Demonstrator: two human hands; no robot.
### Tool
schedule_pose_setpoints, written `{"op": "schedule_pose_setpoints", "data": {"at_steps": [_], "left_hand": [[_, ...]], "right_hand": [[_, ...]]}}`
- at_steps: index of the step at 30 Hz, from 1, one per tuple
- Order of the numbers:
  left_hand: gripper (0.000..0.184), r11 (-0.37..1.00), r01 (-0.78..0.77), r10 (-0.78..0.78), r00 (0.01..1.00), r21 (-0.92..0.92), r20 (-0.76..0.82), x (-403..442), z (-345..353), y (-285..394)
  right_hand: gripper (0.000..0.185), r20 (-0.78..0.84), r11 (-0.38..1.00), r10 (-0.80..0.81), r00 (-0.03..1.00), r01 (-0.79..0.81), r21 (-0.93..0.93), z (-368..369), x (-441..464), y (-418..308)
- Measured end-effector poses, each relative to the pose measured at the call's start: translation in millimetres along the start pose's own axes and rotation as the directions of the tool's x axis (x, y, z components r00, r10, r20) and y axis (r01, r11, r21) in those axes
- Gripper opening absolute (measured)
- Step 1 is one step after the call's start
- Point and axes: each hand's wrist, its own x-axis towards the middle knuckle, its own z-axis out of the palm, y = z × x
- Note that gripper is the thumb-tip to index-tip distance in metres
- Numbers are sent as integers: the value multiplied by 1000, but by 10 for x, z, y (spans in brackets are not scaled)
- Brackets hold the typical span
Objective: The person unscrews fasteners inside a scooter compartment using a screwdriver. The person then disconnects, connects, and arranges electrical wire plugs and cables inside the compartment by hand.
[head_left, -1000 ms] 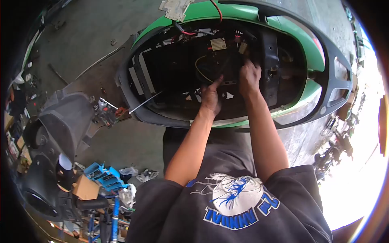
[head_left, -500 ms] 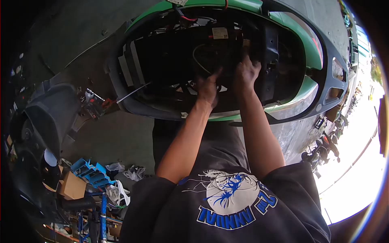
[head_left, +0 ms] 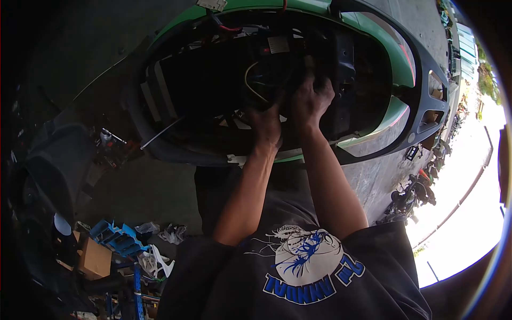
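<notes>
Both hands reach into the dark open body of a green-and-black scooter (head_left: 154, 114). My left hand (head_left: 265, 127) is low in the opening, its thumb pointing up and its fingers curled in shadow. What it holds is too dark to make out. To its right, my right hand (head_left: 313, 104) is closed, with its fingers bent around something dark that I cannot identify. A thin pale yellow cable (head_left: 247, 80) loops just above my left hand. Behind the hands, a white label (head_left: 278, 44) sits on a dark part.
A thin metal rod (head_left: 160, 133) sticks out over the left rim. A red-and-black tool (head_left: 114, 146) lies farther left, near a dark plastic panel (head_left: 58, 154). At lower left are a cardboard box (head_left: 96, 258) and blue plastic parts (head_left: 117, 237). A connector with wires (head_left: 212, 5) rests on the top rim.
The view has shifted, so the scooter sits slightly farther left. Both hands stay inside the opening, and the pale cable loop shows more brightly.
</notes>
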Motion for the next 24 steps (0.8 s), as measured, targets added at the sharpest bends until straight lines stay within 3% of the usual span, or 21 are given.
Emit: {"op": "schedule_pose_setpoints", "data": {"at_steps": [4, 6, 10, 12, 13, 19, 24], "left_hand": [[56, 998, 51, -50, 999, -36, 21, 23, -6, 69], [52, 990, 137, -137, 990, 25, 22, 8, 6, 170], [48, 995, 93, -93, 996, 45, 2, 11, -22, 170], [48, 970, 243, -243, 970, -27, -3, -13, -35, 225], [48, 969, 247, -247, 969, -29, -8, -16, -50, 193], [47, 990, 134, -132, 990, -53, 39, 3, 20, 45], [44, 995, 102, -101, 994, -16, 38, -27, 96, -60]], "right_hand": [[34, 31, 997, -32, 999, 34, -72, 8, 11, 128], [34, 60, 1000, 28, 998, -28, -11, -1, -7, 162], [31, 53, 997, 82, 995, -81, -7, -1, -29, 77], [31, 20, 996, 71, 997, -72, 55, 4, -29, 32], [31, 24, 996, 74, 997, -75, 50, -11, -30, 9], [34, 48, 1000, 29, 998, -29, 7, -29, -29, -12], [29, -55, 999, -5, 998, 3, -36, 28, -48, -66]]}}
